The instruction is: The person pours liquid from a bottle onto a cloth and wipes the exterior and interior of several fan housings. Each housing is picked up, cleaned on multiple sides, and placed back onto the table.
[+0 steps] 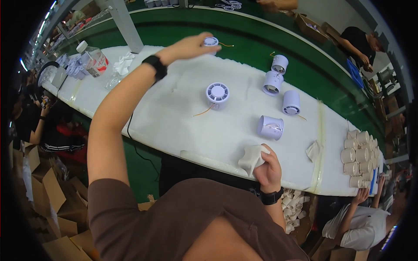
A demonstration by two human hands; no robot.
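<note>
My left hand (pixel 192 46) reaches across the table to its far edge, fingers and thumb round a lavender cylindrical fan housing (pixel 211 41) with a vented round top and a thin wire trailing right. My right hand (pixel 270 167) is closed on a crumpled white cloth (pixel 252 158) near the front edge. Between the hands another fan housing (pixel 217 95) stands upright, its orange wire (pixel 203 112) lying to the left. Just beyond the cloth a lavender cylinder (pixel 270 127) lies on its side. Farther right are more lavender housings (pixel 291 102), (pixel 273 83) and one beside the belt (pixel 279 64).
White foam covers the table (pixel 174 126); a green conveyor belt (pixel 244 50) runs along its far side. Stacked cream cups (pixel 361 155) stand right, near another cloth (pixel 313 151). A plastic bottle (pixel 92 59) and plastic wrap (pixel 123 63) sit left. Co-workers (pixel 363 48) stand around; cardboard boxes (pixel 54 187) lie below.
</note>
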